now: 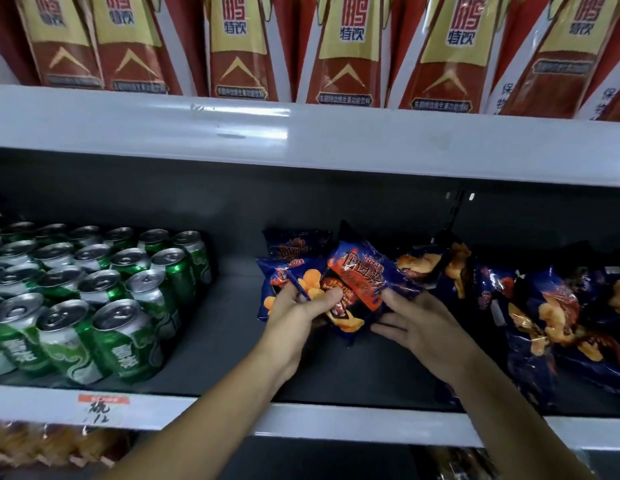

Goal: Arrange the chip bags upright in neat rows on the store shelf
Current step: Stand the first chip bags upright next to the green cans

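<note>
Chip bags [440, 289], dark blue with orange crisps printed on them, sit on the right half of the grey shelf [232, 323], and both hands are in among them. In the middle is the tilted bag [362, 282], leaning over to the right with its red label facing us. The left hand [298, 313] has its fingers curled round the lower edge of this bag, thumb laid across the front. It also pinches a blue corner of the left bag [284, 271], which stands just beside and touching. The right hand [415, 323] comes in from the other side. Its fingers are bent at the knuckles and tucked under the tilted bag's right edge, fingertips hidden, with the thumb spread out below and off the bag. Behind those two, one more bag [294, 242] stands upright near the back wall. Over to the right, a pile [550, 313] of the same bags lies slumped and overlapping, none upright. On the left end of the shelf, well apart from the bags, green cans [94, 289] stand packed in rows. Red and gold cartons [346, 46] line the shelf above. A handwritten price tag [100, 405] is stuck on the front lip below the cans.
</note>
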Motion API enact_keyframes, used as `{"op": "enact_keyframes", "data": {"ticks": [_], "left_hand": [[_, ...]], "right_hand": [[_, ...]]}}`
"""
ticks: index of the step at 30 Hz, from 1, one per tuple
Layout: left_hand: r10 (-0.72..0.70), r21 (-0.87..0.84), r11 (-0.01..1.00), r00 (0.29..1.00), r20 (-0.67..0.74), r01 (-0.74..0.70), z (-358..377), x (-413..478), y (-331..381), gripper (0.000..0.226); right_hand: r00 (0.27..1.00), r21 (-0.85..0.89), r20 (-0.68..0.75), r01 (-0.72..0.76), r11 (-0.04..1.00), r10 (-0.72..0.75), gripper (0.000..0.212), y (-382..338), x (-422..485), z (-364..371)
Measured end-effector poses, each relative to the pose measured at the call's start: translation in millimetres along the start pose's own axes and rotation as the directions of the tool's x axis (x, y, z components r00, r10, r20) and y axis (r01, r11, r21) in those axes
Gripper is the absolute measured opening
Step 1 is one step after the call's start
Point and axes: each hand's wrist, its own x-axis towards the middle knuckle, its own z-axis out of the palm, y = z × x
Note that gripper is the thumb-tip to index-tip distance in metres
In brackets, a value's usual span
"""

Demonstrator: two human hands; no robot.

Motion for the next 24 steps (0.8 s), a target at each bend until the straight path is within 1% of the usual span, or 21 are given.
{"op": "enact_keyframes", "data": {"ticks": [2,3,5,7,8,10,13,17,21,24], "left_hand": [[-0.002,-0.01,1.0,1.0,0.028,0.002,-6,-6,-2,0.056],[-0.012,-0.02,1.0,0.999,0.043,0.012,-11,-8,-4,0.057],[-0.017,-0.021,1.0,0.999,0.046,0.018,-21,-11,-6,0.061],[0.005,-0.001,1.0,1.0,-0.001,-0.005,-32,-11,-3,0.067],[0.029,0.043,0.999,0.999,-0.019,-0.028,-39,-8,-2,0.065],[0.057,0.14,0.989,0.998,-0.002,-0.056,-49,-6,1,0.056],[0.082,0.216,0.973,0.997,-0.007,-0.079,-64,-1,-1,0.049],[0.094,0.266,0.961,0.995,-0.043,-0.08,-79,7,-7,0.021],[0.073,0.329,0.943,0.994,-0.076,-0.044,-97,17,-17,0.019],[0.071,0.408,0.913,0.992,-0.102,-0.023,-105,25,-26,0.014]], "right_hand": [[0.999,0.006,-0.035,0.026,1.0,-0.026,0.026,4,3,11],[0.998,-0.028,-0.034,0.05,0.998,-0.051,0.021,4,4,15],[0.996,-0.104,-0.001,0.084,0.991,-0.084,0.022,5,8,18],[0.996,-0.166,0.031,0.085,0.982,-0.081,0.021,7,12,19],[0.997,-0.189,0.043,0.073,0.979,-0.066,0.022,9,15,20],[0.999,-0.238,0.032,0.031,0.971,-0.024,0.028,12,22,23],[1.0,-0.282,0.003,0.016,0.959,-0.016,0.024,17,32,32],[0.999,-0.298,-0.023,0.025,0.954,-0.033,0.022,27,42,51],[0.995,-0.341,-0.061,0.048,0.939,-0.073,0.01,41,55,65],[0.994,-0.374,-0.086,0.034,0.927,-0.071,0.01,53,63,69]]}}
